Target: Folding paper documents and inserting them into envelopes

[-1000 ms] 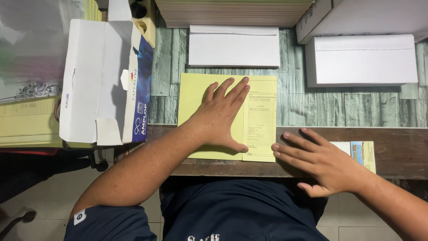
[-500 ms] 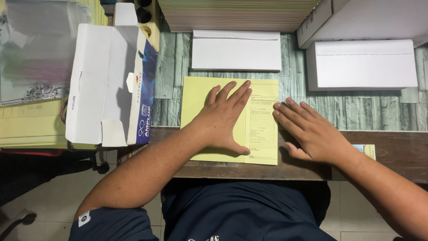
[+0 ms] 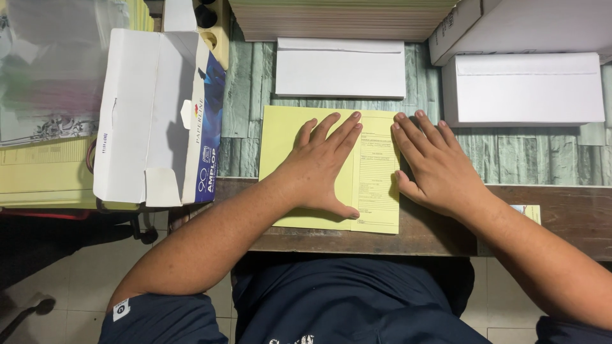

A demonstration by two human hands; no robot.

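Observation:
A yellow printed sheet [image 3: 280,137], folded, lies on the wooden table edge in front of me. My left hand [image 3: 322,169] presses flat on its middle, fingers spread and pointing away. My right hand [image 3: 437,165] lies flat on the sheet's right edge, fingers together over the printed part. Neither hand grips anything. A white envelope [image 3: 341,67] lies just beyond the sheet.
An open white and blue cardboard box [image 3: 153,121] stands at the left, over a yellow paper stack [image 3: 41,172]. A stack of white envelopes [image 3: 523,89] sits at the right under a white box [image 3: 529,25]. A paper stack [image 3: 338,19] lines the far edge.
My right hand has moved from the table's near right edge up and left onto the yellow sheet's right side. My left hand has stayed pressed on the sheet.

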